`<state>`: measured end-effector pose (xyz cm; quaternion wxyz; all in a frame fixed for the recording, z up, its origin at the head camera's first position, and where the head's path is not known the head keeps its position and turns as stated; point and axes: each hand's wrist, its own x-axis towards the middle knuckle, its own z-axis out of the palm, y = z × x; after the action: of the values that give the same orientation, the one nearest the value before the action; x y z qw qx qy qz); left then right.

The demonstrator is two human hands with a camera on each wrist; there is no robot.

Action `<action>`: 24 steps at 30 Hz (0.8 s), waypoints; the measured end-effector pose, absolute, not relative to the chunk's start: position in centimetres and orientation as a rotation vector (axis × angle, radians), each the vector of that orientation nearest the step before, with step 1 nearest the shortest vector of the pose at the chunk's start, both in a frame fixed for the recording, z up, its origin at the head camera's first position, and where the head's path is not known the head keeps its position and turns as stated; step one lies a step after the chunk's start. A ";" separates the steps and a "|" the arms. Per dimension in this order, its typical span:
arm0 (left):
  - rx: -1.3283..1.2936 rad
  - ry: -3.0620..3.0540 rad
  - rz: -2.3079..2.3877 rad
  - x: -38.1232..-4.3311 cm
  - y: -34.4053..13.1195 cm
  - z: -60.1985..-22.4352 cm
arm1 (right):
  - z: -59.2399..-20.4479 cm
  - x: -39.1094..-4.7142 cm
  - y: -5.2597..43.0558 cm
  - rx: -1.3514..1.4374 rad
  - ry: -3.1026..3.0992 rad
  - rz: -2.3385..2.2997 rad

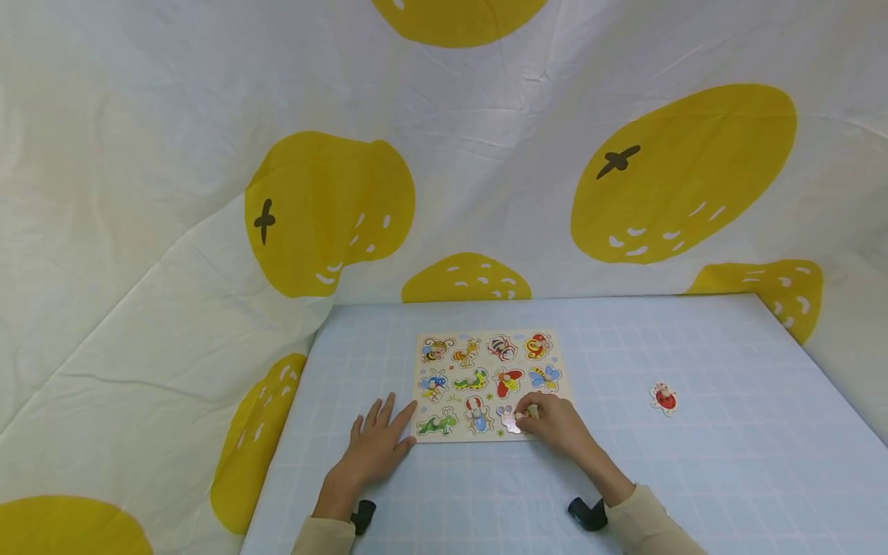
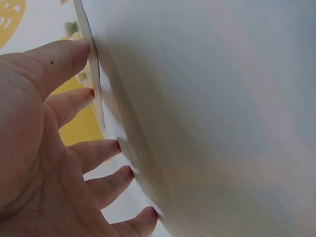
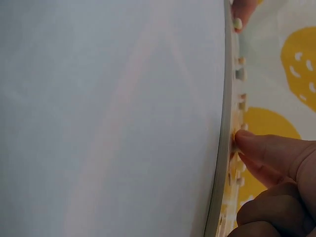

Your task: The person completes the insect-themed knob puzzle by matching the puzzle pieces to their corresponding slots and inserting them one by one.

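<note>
A wooden peg puzzle board (image 1: 491,442) with insect pictures lies on the table, most of its pieces seated and knobs standing up. My left hand (image 1: 378,449) rests flat at the board's left edge, fingers spread. In the left wrist view, the thumb and index fingertip touch the edge of the board (image 2: 94,64). My right hand (image 1: 555,422) pinches a small knobbed puzzle piece at the board's bottom row. In the right wrist view, thumb and index finger (image 3: 252,140) meet low over the board (image 3: 222,148); the piece itself is mostly hidden. To the right lies a red ladybug piece (image 1: 664,398).
The table (image 1: 694,478) has a pale blue checked cover. Behind it and on the left hangs a white cloth (image 1: 486,177) with yellow fruit prints. A dark wrist camera mount (image 1: 587,514) sits beside the right wrist, another (image 1: 363,516) beside the left.
</note>
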<state>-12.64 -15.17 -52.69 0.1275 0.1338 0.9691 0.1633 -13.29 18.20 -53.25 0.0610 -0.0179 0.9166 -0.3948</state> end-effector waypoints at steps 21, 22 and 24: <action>0.391 2.832 0.460 -12.7 -15.2 -52.6 | -52.1 -13.7 18.1 -0.299 2.827 -0.952; 0.391 2.831 0.460 -12.7 -15.2 -52.7 | -52.0 -13.8 18.2 -0.309 2.821 -0.945; 0.391 2.830 0.460 -12.8 -15.2 -52.7 | -52.0 -14.0 18.3 -0.317 2.795 -0.944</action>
<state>-12.78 -15.20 -52.75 0.1238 0.1340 0.9705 0.1579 -14.04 18.35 -52.00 0.0872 -0.1064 0.9384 -0.3170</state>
